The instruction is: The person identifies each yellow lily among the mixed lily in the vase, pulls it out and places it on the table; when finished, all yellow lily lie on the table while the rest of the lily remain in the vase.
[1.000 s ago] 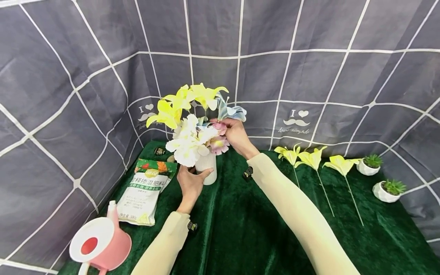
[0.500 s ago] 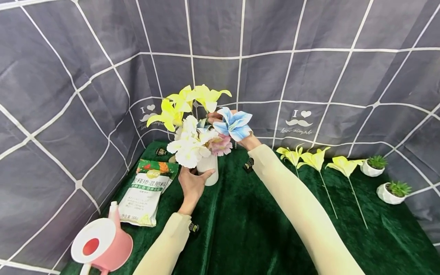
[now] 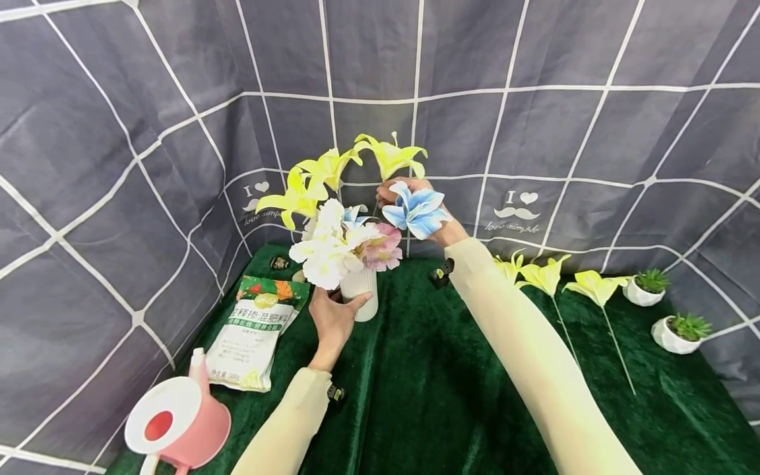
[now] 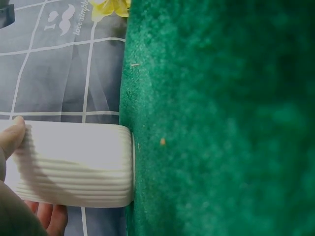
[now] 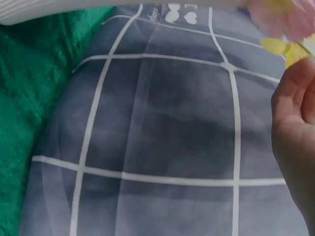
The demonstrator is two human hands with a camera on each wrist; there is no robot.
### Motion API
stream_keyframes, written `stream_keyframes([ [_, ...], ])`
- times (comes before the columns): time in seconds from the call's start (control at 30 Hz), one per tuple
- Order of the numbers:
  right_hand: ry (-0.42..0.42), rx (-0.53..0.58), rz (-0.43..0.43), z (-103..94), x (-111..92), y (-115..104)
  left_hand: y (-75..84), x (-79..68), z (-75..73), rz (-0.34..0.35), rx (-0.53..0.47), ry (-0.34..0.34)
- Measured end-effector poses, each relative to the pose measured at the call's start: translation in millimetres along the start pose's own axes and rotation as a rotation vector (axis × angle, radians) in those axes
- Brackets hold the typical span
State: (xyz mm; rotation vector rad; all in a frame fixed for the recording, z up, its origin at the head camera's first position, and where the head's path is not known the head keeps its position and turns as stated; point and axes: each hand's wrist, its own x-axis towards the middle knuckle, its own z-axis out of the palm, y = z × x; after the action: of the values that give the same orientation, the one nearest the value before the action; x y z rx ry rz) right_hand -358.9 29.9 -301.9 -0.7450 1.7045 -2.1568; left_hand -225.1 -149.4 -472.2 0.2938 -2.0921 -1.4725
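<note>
Cream sleeves (image 3: 522, 330); small black wrist units (image 3: 336, 394), possibly yellow-marked.

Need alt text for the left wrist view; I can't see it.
The left hand grips a ribbed white vase, which appears sideways, its base by green cloth. A grey gridded curtain hangs behind; part of a yellow flower shows at top.

One white vase (image 3: 359, 284); above the vase, three yellow lilies (image 3: 332, 168) and two blue flowers (image 3: 415, 210); at its mouth, white blooms (image 3: 326, 252) and pink blooms (image 3: 383, 247), too overlapped to count; right of it, three lying lilies (image 3: 544, 275), two potted succulents (image 3: 678, 334); left of it, one bag (image 3: 246, 343), one watering can (image 3: 204, 432).
</note>
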Motion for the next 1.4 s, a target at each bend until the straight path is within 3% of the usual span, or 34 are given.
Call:
stream_keyframes([
  [0.2, -0.041, -0.028, -0.023, -15.8, 0.7, -9.5, -0.6, -0.3, 0.6, 0.009, -0.019, -0.001],
  [0.33, 0.002, -0.117, -0.064, -22.6, 2.6, -12.2, -1.3, 0.4, 0.5, 0.008, -0.019, -0.001],
  [0.47, 0.063, -0.128, -0.084, -26.3, 6.0, -12.4, -2.4, 0.9, 0.2, 0.005, -0.016, -0.001],
  [0.57, 0.095, -0.065, -0.066, -28.5, 7.6, -13.0, -3.2, 1.0, 0.1, 0.004, -0.013, -0.003],
  [0.73, 0.079, 0.098, -0.059, -35.3, 8.7, -14.0, -4.0, 0.6, -0.3, -0.001, -0.002, -0.007],
  [0.9, 0.098, 0.103, -0.091, -40.3, 8.7, -17.0, -3.1, 1.1, 0.0, -0.015, 0.003, -0.009],
  [1.13, 0.155, 0.207, -0.212, -35.2, 4.1, -27.9, -1.7, 1.0, -0.5, -0.027, -0.006, -0.015],
  [1.4, 0.216, 0.246, -0.315, -32.9, -2.3, -37.2, -2.7, 1.7, -1.8, -0.016, -0.014, -0.007],
])
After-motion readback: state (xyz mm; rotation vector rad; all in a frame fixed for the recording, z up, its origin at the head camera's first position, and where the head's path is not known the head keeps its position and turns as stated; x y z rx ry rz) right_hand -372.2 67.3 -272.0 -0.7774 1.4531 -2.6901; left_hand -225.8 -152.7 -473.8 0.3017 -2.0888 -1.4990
